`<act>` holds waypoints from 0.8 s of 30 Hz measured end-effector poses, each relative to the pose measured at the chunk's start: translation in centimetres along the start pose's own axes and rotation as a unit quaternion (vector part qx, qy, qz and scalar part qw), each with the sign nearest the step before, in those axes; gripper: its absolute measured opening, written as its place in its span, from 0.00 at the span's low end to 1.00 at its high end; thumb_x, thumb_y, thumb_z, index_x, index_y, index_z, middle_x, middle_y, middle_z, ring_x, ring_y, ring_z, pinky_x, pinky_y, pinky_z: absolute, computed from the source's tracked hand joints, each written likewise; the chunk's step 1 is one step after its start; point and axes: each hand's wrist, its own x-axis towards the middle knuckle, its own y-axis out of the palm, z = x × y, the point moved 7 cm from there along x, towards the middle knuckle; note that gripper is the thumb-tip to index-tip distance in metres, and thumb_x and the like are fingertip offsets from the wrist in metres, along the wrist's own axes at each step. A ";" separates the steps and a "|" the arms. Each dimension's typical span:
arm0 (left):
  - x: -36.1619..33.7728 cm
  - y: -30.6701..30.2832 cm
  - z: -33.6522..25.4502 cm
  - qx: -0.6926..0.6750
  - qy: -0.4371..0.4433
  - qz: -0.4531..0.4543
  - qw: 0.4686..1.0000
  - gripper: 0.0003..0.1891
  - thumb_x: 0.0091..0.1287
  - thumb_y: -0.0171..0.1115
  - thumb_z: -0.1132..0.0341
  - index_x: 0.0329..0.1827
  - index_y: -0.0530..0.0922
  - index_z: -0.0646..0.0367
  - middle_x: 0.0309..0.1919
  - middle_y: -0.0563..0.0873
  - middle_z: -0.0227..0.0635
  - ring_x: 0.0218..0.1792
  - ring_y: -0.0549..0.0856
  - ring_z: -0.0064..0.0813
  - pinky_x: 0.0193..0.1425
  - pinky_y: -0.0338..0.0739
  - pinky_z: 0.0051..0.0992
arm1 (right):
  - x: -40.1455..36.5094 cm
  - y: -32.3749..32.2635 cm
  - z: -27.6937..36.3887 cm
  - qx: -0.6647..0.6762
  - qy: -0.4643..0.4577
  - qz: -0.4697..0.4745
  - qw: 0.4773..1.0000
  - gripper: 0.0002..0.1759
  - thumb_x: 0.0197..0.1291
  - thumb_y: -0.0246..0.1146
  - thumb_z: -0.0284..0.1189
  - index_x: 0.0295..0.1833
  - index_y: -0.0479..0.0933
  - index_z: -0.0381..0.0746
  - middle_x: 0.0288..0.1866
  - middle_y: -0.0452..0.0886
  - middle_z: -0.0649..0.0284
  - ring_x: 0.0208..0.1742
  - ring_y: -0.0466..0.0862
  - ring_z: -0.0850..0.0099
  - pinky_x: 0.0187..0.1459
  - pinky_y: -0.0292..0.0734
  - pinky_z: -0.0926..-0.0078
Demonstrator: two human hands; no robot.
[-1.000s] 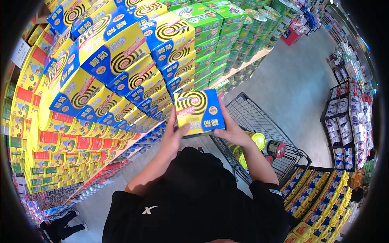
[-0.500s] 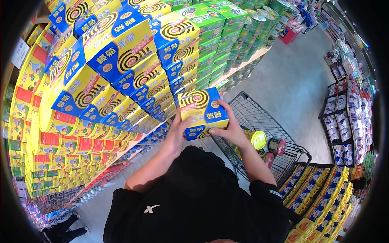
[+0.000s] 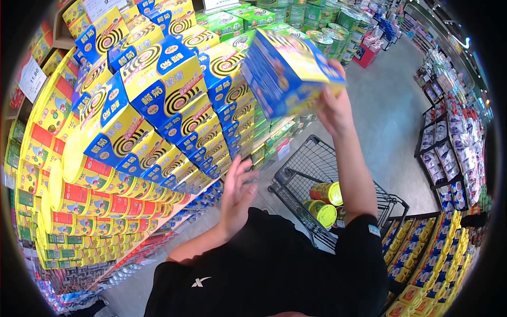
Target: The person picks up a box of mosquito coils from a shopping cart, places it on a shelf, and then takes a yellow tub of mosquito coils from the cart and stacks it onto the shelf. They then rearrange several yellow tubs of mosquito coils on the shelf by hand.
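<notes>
Black-sleeved, with left hand [image 3: 235, 199] slightly blurred, grip open, fingers spread, near stacked boxes [image 3: 182, 129] along the shelf [image 3: 170, 214] edge. Holding up a tilted box [image 3: 288, 74] in the right hand [image 3: 336, 108], grip closed on one end, before green packs [image 3: 222, 24]. Lower down, lidded tubs [image 3: 327, 215] inside the cart [image 3: 315, 138]; beyond, grey floor [image 3: 383, 113].

Grey floor [image 3: 391, 121], price tags [image 3: 33, 79] (white)

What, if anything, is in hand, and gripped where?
The right hand holds a blue-and-yellow box by its end on the picture's right; the left hand is open, holding nothing.
</notes>
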 end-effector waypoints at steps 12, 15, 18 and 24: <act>-4.0 -3.0 2.4 -0.020 -0.068 -0.048 0.996 0.33 0.78 0.55 0.73 0.83 0.54 0.58 0.61 0.80 0.43 0.58 0.84 0.32 0.65 0.76 0.33 | 14.7 6.9 -6.8 -0.138 0.041 0.152 0.978 0.38 0.63 0.75 0.31 0.73 0.62 0.43 0.57 0.81 0.59 0.54 0.83 0.71 0.49 0.85 0.71; -4.6 -3.7 2.1 0.002 -0.050 -0.077 0.996 0.32 0.79 0.53 0.72 0.83 0.55 0.56 0.60 0.82 0.45 0.57 0.84 0.35 0.62 0.78 0.34 | 15.2 7.3 -7.4 -0.140 0.051 0.177 0.973 0.38 0.63 0.75 0.32 0.73 0.62 0.43 0.57 0.82 0.59 0.55 0.83 0.71 0.49 0.85 0.71; -4.9 -4.1 2.1 0.019 -0.054 -0.082 0.995 0.31 0.79 0.53 0.72 0.83 0.55 0.56 0.60 0.82 0.45 0.57 0.84 0.34 0.62 0.78 0.34 | 15.4 7.6 -7.8 -0.153 0.062 0.198 0.966 0.38 0.63 0.76 0.33 0.73 0.62 0.43 0.57 0.82 0.59 0.55 0.83 0.71 0.49 0.86 0.71; -4.9 -4.0 2.8 -0.007 -0.077 -0.082 0.994 0.33 0.78 0.56 0.75 0.83 0.55 0.56 0.60 0.81 0.42 0.57 0.84 0.31 0.64 0.77 0.31 | 15.0 8.6 -8.4 -0.145 0.076 0.209 0.964 0.38 0.61 0.77 0.34 0.72 0.63 0.45 0.57 0.82 0.59 0.53 0.84 0.72 0.50 0.86 0.72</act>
